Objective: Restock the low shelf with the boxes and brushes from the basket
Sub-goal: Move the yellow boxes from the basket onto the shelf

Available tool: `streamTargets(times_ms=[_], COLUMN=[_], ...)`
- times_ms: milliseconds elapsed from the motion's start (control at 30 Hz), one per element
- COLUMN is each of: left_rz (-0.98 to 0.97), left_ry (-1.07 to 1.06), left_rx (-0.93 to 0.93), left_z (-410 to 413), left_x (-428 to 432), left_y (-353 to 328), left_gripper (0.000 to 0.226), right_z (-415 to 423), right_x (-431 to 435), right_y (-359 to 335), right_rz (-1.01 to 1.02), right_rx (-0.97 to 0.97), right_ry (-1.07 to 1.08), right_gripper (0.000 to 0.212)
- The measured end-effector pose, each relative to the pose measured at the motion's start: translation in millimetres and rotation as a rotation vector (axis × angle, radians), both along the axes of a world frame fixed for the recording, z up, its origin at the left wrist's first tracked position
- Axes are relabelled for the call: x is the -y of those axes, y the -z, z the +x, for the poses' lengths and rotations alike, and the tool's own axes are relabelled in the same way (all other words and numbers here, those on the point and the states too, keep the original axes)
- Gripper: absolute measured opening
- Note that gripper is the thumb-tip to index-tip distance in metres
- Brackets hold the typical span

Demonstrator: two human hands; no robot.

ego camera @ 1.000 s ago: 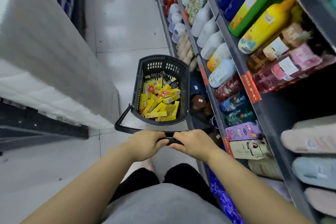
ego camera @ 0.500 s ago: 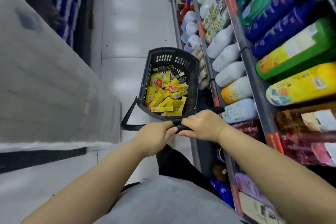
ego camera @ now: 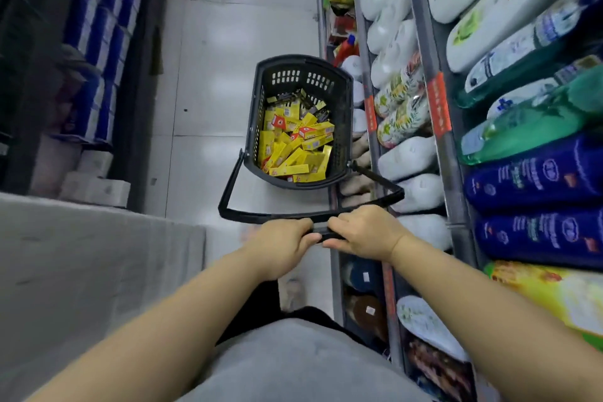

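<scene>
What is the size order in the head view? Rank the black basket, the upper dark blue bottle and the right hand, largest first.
1. the black basket
2. the upper dark blue bottle: looks similar, nearer the camera and cut by the frame edge, so this pair is unsure
3. the right hand, clearly smallest

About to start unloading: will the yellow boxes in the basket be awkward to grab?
Probably light and stiff: the yellow boxes look like small cardboard cartons. Likely to shift, since they lie in a loose jumbled heap in the basket. Flat sides, so unlikely to roll.
</scene>
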State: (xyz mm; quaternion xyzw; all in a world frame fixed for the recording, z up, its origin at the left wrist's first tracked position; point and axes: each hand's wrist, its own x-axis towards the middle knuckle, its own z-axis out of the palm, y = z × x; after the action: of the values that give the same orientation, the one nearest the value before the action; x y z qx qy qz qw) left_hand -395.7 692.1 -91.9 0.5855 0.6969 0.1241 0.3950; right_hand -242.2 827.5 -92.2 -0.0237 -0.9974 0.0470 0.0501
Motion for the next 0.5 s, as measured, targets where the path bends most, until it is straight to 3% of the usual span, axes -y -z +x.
streamTargets(times_ms=[167, 267, 500], left_rz=[-0.044, -0.105, -0.129], left_ry=[0.113, 0.169, 0.192], left_rx=[-0.002, -0.036, -0.057], left_z=[-70.5, -120.0, -217.4], left_x=[-94.4, -149.6, -262.2], left_y=[10.1, 3.6, -2.3], left_gripper=[0.029, 0.034, 0.032], right_z=[-61.1, -108.3, -204.0], right_x=[-78.0, -121.0, -232.2], right_y=[10.7, 15.7, 16.3], right_rz=[-0.121, -0.264, -0.299], right_rx=[0.232, 0.408, 0.473], right_ry=[0.095, 0.223, 0.238], right_gripper=[0.035, 0.041, 0.044])
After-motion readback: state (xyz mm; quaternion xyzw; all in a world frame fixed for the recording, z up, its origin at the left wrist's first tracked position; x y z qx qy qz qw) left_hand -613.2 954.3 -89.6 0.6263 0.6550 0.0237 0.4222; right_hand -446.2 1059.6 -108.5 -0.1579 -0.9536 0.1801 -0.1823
